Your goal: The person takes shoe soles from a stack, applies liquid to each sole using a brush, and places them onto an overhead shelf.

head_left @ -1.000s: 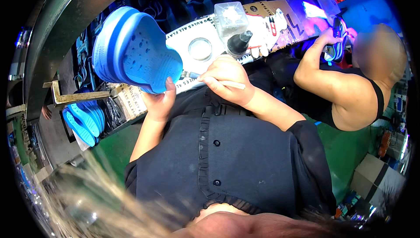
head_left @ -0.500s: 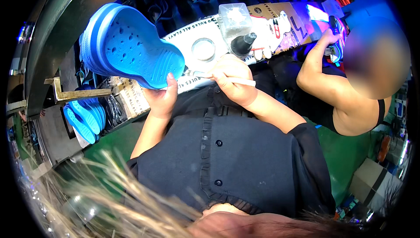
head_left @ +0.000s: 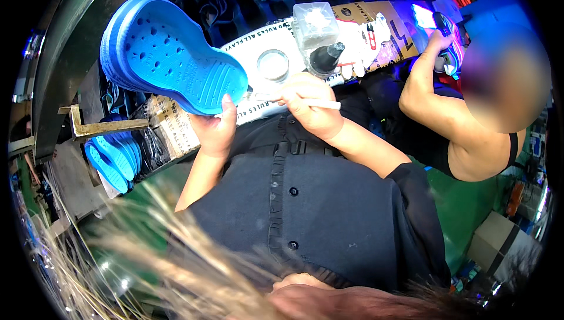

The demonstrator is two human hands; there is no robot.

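My left hand [head_left: 212, 132] is closed on the heel end of a blue shoe sole [head_left: 176, 61], thumb on its upper face. The sole is tilted, its wide end up and to the left, with holes and ridges showing on its inner face. My right hand [head_left: 311, 108] pinches a thin brush [head_left: 326, 104] with a white handle. The brush's dark tip reaches the heel edge of the sole; whether it touches I cannot tell. Behind my right hand, a round dish [head_left: 273, 65] and a black cone-topped bottle [head_left: 325, 59] stand on the bench.
On the bench are a clear plastic box [head_left: 315, 23] and white gloves [head_left: 359, 44] with red trim. At left stand a metal beam [head_left: 64, 61], a bracket [head_left: 111, 127] and several more blue soles [head_left: 115, 158]. A co-worker [head_left: 437, 96] at right handles a shoe [head_left: 447, 44].
The sole has shifted a little up and to the left in my left hand. My right hand has moved slightly left with the brush.
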